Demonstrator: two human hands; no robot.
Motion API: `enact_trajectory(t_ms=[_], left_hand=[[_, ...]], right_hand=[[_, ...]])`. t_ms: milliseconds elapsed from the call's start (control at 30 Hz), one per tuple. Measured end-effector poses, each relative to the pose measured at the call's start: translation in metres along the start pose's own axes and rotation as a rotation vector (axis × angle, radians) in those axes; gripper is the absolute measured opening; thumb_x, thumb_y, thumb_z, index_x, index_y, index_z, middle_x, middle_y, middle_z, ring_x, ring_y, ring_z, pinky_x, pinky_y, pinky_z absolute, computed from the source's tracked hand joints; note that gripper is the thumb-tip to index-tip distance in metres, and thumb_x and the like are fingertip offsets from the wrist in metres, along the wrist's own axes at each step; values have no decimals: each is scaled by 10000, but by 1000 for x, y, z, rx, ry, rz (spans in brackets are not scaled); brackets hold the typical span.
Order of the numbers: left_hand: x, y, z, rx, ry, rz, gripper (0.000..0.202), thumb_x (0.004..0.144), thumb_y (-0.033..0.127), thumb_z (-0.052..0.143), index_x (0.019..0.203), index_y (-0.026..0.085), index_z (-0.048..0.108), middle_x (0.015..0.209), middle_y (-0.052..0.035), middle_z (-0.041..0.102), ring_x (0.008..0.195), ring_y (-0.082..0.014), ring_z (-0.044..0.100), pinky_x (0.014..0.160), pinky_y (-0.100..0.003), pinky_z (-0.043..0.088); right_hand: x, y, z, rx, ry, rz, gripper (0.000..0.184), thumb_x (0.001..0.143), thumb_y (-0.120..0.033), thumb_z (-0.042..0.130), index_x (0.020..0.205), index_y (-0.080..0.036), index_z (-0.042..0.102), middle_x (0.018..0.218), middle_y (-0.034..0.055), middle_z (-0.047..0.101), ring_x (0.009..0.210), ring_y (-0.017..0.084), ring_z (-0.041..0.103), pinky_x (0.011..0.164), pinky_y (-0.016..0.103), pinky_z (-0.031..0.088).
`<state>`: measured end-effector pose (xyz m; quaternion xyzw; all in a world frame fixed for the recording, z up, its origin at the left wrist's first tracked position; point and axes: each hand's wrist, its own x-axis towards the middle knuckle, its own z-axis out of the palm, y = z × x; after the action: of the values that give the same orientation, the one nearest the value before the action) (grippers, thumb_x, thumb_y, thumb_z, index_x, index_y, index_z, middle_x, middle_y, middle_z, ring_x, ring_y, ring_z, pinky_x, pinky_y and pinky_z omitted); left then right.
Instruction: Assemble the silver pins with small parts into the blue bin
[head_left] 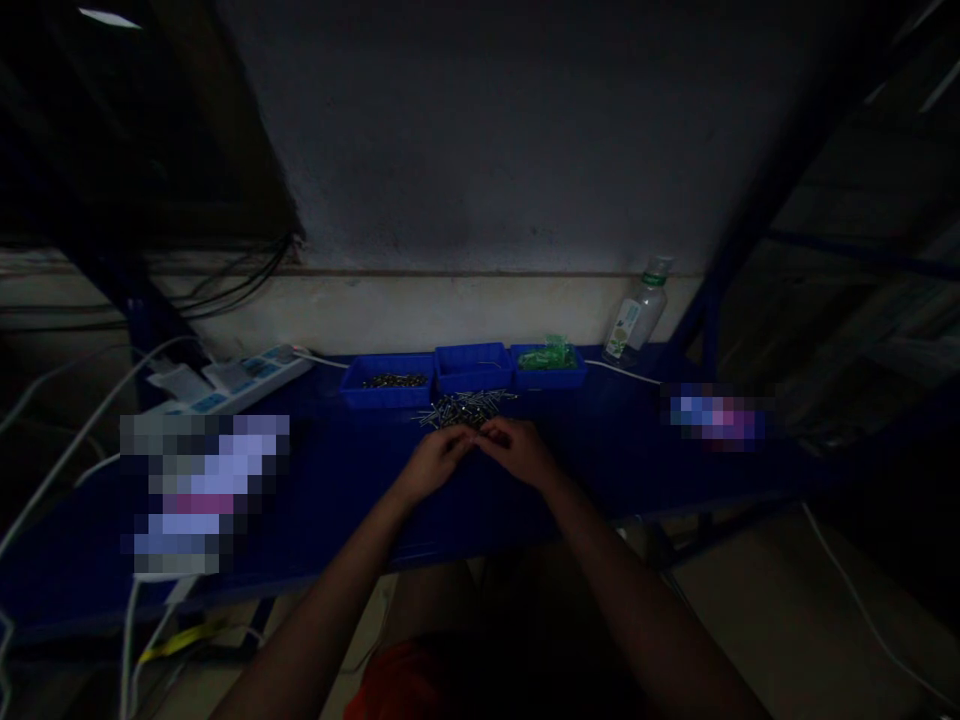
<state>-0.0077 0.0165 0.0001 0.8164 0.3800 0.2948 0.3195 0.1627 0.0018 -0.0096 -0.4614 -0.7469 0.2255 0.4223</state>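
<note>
A loose heap of thin, silvery metal pins or screws (466, 406) lies near the middle of the dark blue, smooth-topped surface (615, 440), its pieces pointing every way. At its near edge the person's left hand (439, 460) and right hand (523, 452) come together, thumbs and fingers bent inward and the fingertips of both meeting or nearly so. Whether either hand is closed on a piece I cannot tell, as the spot is too small and dark.

Just behind the heap, three shallow, rectangular blue plastic trays stand in a row. The left tray (382, 398) contains many small, brassy metal pieces (394, 381); the middle tray (474, 380) is next to it; the right tray (551, 380) holds bright green, translucent pieces (551, 355), some rising above the rim.

Farther right, near the wall, a clear plastic bottle (639, 318) with a white label and a green neck band appears tilted. On the left, a long white power strip (259, 372) lies slantwise with plugs in it and white cables around. Two pixelated patches hide items at either side. Behind everything rises a grey wall (495, 150) with a paler lower band
</note>
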Motion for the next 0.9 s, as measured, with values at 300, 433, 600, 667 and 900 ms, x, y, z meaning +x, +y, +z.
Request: enact_trajectory(t_ms=[300, 433, 600, 667, 900], left_hand=[[-1, 2, 1, 92, 137, 24, 216, 819, 317, 435, 820, 161, 585, 800, -25, 590, 738, -136, 532, 681, -236, 402], [-2, 3, 2, 200, 110, 63, 158, 801, 257, 457, 808, 171, 589, 800, -25, 573, 740, -137, 522, 686, -242, 396], [-3, 5, 0, 192, 149, 58, 145, 795, 238, 454, 831, 171, 577, 792, -19, 567, 738, -134, 520, 690, -242, 395], [-2, 4, 0, 163, 146, 42, 140, 791, 225, 448, 824, 165, 571, 783, -15, 569, 730, -129, 521, 686, -236, 395], [-1, -6, 1, 119, 8, -27, 164, 770, 204, 446, 854, 158, 579, 765, -1, 593, 693, -119, 529, 646, -215, 392]], right_hand=[[0, 6, 2, -37, -86, -25, 153, 785, -269, 517, 862, -180, 615, 767, 8, 627, 670, 98, 560, 620, 199, 395], [0, 8, 4, -92, -126, -12, 91, 759, -226, 546, 791, -178, 616, 720, -1, 605, 638, 92, 536, 593, 194, 380], [2, 10, 5, 3, -69, 15, 129, 776, -267, 532, 842, -180, 599, 748, 1, 612, 660, 93, 548, 617, 200, 398], [2, 10, 4, 41, -19, 40, 150, 769, -277, 539, 868, -176, 588, 758, 4, 613, 677, 97, 554, 637, 208, 409], [1, 5, 3, 109, -29, -7, 145, 770, -267, 527, 869, -175, 580, 798, 8, 611, 706, 99, 554, 658, 214, 419]])
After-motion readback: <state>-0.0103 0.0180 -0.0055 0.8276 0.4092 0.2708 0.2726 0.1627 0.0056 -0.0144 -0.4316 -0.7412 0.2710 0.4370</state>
